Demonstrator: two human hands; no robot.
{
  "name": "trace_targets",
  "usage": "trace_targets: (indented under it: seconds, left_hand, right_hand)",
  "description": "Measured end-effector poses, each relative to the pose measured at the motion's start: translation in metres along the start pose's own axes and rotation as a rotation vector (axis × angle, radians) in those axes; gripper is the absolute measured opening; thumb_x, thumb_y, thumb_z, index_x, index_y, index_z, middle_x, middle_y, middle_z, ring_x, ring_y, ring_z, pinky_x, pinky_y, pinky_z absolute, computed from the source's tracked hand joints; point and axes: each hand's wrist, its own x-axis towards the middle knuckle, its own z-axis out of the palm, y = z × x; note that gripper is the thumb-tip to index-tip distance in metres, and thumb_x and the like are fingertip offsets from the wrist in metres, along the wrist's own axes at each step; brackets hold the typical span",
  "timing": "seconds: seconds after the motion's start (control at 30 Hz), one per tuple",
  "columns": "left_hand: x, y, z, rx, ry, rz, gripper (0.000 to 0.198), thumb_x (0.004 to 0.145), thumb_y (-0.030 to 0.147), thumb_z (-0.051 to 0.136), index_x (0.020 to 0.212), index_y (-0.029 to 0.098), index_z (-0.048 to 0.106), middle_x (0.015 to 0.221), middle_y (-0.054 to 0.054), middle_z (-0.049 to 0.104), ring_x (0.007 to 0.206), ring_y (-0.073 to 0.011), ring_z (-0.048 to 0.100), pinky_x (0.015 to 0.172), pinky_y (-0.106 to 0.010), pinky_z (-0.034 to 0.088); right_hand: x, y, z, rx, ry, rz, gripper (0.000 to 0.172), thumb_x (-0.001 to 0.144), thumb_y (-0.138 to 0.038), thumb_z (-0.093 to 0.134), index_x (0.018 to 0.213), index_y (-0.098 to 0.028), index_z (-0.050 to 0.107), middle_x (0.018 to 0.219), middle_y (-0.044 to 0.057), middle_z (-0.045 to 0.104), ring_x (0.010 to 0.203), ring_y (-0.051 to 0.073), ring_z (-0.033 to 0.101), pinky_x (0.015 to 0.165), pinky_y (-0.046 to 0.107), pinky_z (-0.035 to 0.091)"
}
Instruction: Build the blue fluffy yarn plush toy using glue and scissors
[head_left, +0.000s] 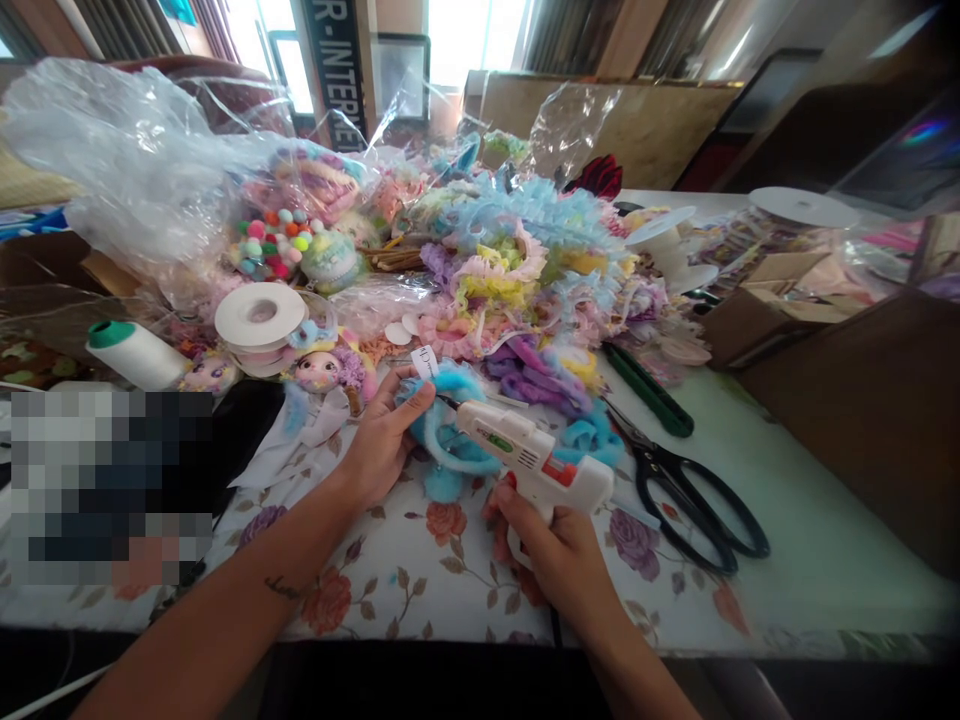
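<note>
My right hand (pixel 551 545) is wrapped round the grip of a white glue gun (pixel 536 458), whose nozzle points left at a fluffy blue headband piece (pixel 450 440). My left hand (pixel 386 435) pinches that blue fluffy piece and holds it down on the flowered tablecloth (pixel 420 570). A small white tag (pixel 424 362) sticks up just above my left thumb. A doll head with purple hair (pixel 324 368) lies to the left of my left hand.
Black scissors (pixel 690 500) and a green-handled tool (pixel 649 390) lie to the right. A heap of pastel ruffled trims (pixel 525 280), a ribbon spool (pixel 260 316), a white thread cone (pixel 135 355), clear plastic bags (pixel 127 160) and cardboard boxes (pixel 780 290) crowd the table's back.
</note>
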Motion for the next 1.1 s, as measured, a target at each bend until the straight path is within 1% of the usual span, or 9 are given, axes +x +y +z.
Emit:
trace_targets:
  seconds: [0.23,0.37,0.5,0.67,0.83,1.0,1.1]
  left_hand:
    - [-0.0017,0.0017,0.0007,-0.003,0.019,-0.019,0.045,0.073,0.039,0.089,0.101,0.023,0.056,0.079,0.004,0.063,0.063,-0.01,0.059,0.055,-0.02,0.051]
    - [-0.0021,0.0027,0.0023,0.002,0.029,-0.021,0.047,0.071,0.039,0.09,0.101,0.024,0.057,0.075,0.005,0.062,0.061,-0.0108,0.058,0.054,-0.021,0.05]
    - [-0.0018,0.003,0.0029,-0.01,0.036,-0.015,0.047,0.07,0.039,0.09,0.1,0.023,0.057,0.077,0.005,0.064,0.062,-0.0111,0.059,0.054,-0.021,0.05]
    - [-0.0011,0.0025,0.0022,0.002,0.028,-0.001,0.047,0.072,0.039,0.089,0.102,0.024,0.057,0.076,0.005,0.063,0.06,-0.0113,0.057,0.053,-0.022,0.05]
    - [-0.0013,0.0019,0.0014,0.001,0.026,0.002,0.045,0.074,0.04,0.088,0.103,0.024,0.057,0.076,0.005,0.064,0.061,-0.0113,0.059,0.054,-0.021,0.05]
    - [-0.0014,0.0022,0.0001,0.0,0.022,0.011,0.044,0.075,0.039,0.087,0.104,0.025,0.056,0.077,0.005,0.064,0.062,-0.0111,0.059,0.054,-0.021,0.051]
    - [-0.0018,0.0028,0.0,0.008,0.036,0.005,0.045,0.074,0.04,0.088,0.104,0.025,0.058,0.078,0.004,0.065,0.063,-0.0112,0.06,0.054,-0.021,0.051]
  right_hand:
    - [0.0006,-0.0003,-0.0006,0.002,0.004,-0.01,0.036,0.085,-0.054,0.061,0.074,-0.02,0.06,0.048,-0.003,0.057,0.031,0.007,0.041,0.03,0.019,0.03]
    - [0.0003,-0.0009,-0.0001,-0.004,-0.003,0.004,0.033,0.085,-0.052,0.063,0.075,-0.02,0.06,0.048,-0.003,0.057,0.032,0.007,0.039,0.03,0.019,0.029]
    - [0.0008,0.0002,-0.0005,0.008,0.008,-0.012,0.035,0.086,-0.053,0.062,0.075,-0.02,0.061,0.049,-0.003,0.057,0.031,0.009,0.041,0.03,0.021,0.029]
    - [0.0012,0.0022,-0.0007,-0.021,-0.021,-0.036,0.032,0.085,-0.051,0.064,0.075,-0.021,0.061,0.049,-0.003,0.057,0.031,0.008,0.039,0.03,0.021,0.026]
    - [0.0003,0.0016,0.0001,0.016,0.021,-0.015,0.032,0.085,-0.052,0.064,0.077,-0.021,0.06,0.049,-0.003,0.057,0.033,0.008,0.041,0.03,0.02,0.03]
    - [0.0005,0.0012,-0.0001,-0.017,-0.001,-0.025,0.032,0.084,-0.051,0.065,0.074,-0.021,0.06,0.049,-0.003,0.057,0.031,0.008,0.04,0.03,0.021,0.026]
    - [0.001,0.0009,-0.0001,0.005,0.011,-0.029,0.032,0.086,-0.051,0.063,0.075,-0.021,0.06,0.049,-0.004,0.057,0.031,0.008,0.041,0.03,0.021,0.028]
